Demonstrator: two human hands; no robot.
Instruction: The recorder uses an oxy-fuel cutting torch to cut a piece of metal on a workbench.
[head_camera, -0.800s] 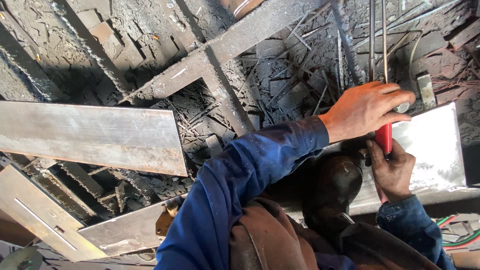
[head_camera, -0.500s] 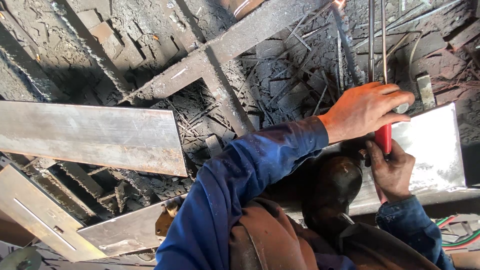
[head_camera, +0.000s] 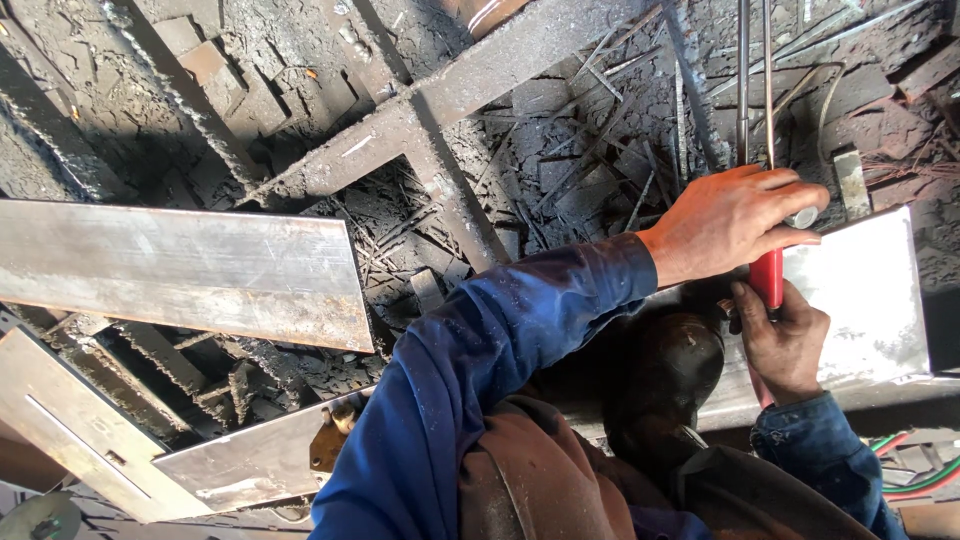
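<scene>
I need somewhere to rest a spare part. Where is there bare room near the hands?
The long steel plate at left is bare on top. The bright plate has a free patch right of the red-handled tool, which the left hand and right hand grip. The ground between is crowded with scrap rods and offcuts.

Both hands (head_camera: 740, 222) — red-handled tool (head_camera: 768, 280).

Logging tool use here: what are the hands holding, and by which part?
Both hands grip a red-handled tool: the right hand around its red handle, the left hand over its top end.
</scene>
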